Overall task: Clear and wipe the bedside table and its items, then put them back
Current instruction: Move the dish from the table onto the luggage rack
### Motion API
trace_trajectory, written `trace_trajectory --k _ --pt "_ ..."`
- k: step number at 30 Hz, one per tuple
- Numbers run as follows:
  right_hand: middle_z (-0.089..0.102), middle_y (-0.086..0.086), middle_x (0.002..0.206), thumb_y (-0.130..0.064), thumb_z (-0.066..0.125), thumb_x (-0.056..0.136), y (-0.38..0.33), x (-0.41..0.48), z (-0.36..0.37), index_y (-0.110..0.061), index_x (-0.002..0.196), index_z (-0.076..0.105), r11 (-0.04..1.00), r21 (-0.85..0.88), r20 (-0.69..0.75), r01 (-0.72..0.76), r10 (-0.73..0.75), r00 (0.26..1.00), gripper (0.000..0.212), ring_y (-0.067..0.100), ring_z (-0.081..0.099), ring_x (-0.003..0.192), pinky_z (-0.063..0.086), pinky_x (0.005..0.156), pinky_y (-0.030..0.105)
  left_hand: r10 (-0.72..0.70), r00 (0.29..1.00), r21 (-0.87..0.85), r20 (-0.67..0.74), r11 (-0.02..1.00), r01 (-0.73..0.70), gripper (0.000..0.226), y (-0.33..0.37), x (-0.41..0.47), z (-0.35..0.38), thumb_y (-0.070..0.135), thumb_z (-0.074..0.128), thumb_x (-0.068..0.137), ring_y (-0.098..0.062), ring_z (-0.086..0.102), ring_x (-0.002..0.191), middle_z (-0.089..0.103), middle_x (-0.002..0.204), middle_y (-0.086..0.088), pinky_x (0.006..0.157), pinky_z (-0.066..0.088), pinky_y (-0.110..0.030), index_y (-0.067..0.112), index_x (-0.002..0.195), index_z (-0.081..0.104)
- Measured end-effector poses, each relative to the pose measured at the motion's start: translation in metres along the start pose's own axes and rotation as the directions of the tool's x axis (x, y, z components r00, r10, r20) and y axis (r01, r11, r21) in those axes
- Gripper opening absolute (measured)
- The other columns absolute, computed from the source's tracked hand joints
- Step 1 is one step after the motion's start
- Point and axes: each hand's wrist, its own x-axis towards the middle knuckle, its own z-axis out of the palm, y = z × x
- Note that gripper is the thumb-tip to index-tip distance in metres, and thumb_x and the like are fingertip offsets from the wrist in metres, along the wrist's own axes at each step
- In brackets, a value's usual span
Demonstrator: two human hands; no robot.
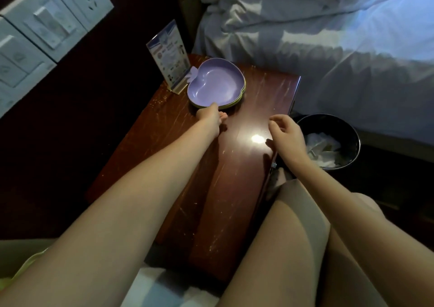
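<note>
Dishes come first: a purple dish (216,83), shaped like an apple with a pale leaf tab, sits nested on a yellow-green dish (243,90) of which only the rim shows. The pair stands at the far end of the bedside table (258,90), toward its left side. The left hand (211,116) reaches along the table top and holds the purple dish at its near rim, fingers closed on the edge; how the thumb lies cannot be told. The right hand (285,133) is over the table's right edge, about midway along it, fingers loosely curled and holding nothing. A bright glare spot lies on the wood just beside it.

Touching the dishes on their left, at the table's far left corner, a clear sign holder (168,57) stands upright with a printed card inside. The table top is dark reddish wood, heavily scratched. Off the table's right side stands a black waste bin (352,128) with crumpled white tissue (321,147) in it. Beyond the table's far end lies a bed with a rumpled white duvet (305,24). White wall switches (47,20) are mounted off the table's left side.
</note>
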Motion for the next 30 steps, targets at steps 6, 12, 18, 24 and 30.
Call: trace_trajectory --k 6,12,18,24,30 --pt "0.059 -0.009 0.086 -0.008 0.044 0.093 0.005 -0.009 0.006 -0.020 0.099 0.059 0.997 0.072 0.027 0.017 -0.019 0.999 0.020 -0.001 0.056 0.065 0.057 0.071 0.048 -0.023 0.995 -0.042 -0.094 0.999 0.019 0.033 0.000 0.007 0.007 0.010 0.044 0.097 -0.013 0.057 0.056 0.051 0.064 -0.004 0.066 0.051 -0.023 0.002 0.129 0.044" --pt "0.059 -0.009 0.079 -0.010 0.046 0.092 0.009 -0.012 0.007 -0.021 0.100 0.059 0.998 0.056 0.055 0.012 -0.015 0.998 0.020 0.007 0.055 0.066 0.054 0.075 0.053 0.029 0.986 0.036 -0.163 0.999 -0.023 0.040 0.005 0.010 0.008 0.004 0.041 0.093 -0.014 0.060 0.057 0.047 0.092 0.001 0.068 0.054 -0.024 0.005 0.134 0.043" --pt "0.058 -0.007 0.084 -0.011 0.045 0.092 0.007 -0.017 -0.001 -0.020 0.104 0.058 0.999 0.042 0.065 0.009 -0.011 0.998 0.020 0.008 0.055 0.067 0.054 0.075 0.053 0.113 0.984 0.065 -0.141 0.992 -0.105 0.023 0.010 -0.003 -0.002 0.006 0.041 0.089 -0.012 0.063 0.056 0.051 0.075 0.009 0.055 0.047 -0.020 0.008 0.111 0.049" --pt "0.056 -0.004 0.085 -0.012 0.048 0.093 -0.003 -0.021 -0.010 -0.011 0.115 0.055 0.995 0.067 -0.027 0.074 -0.072 0.997 0.023 0.008 0.053 0.068 0.047 0.060 0.016 0.188 0.982 0.196 0.030 0.962 -0.190 0.016 0.006 -0.031 -0.016 0.008 0.050 0.090 -0.013 0.059 0.055 0.057 0.091 -0.003 0.050 0.051 -0.017 0.001 0.104 0.053" --pt "0.053 -0.003 0.094 -0.020 0.052 0.095 -0.010 -0.034 -0.039 -0.007 0.134 0.039 0.987 0.102 -0.131 0.124 -0.110 0.985 0.044 0.000 0.049 0.072 0.038 0.061 0.010 0.242 0.938 0.389 0.248 0.862 -0.325 0.015 -0.013 -0.076 -0.018 0.007 0.052 0.090 -0.011 0.055 0.047 0.059 0.076 -0.011 0.039 0.044 -0.015 0.004 0.076 0.055"
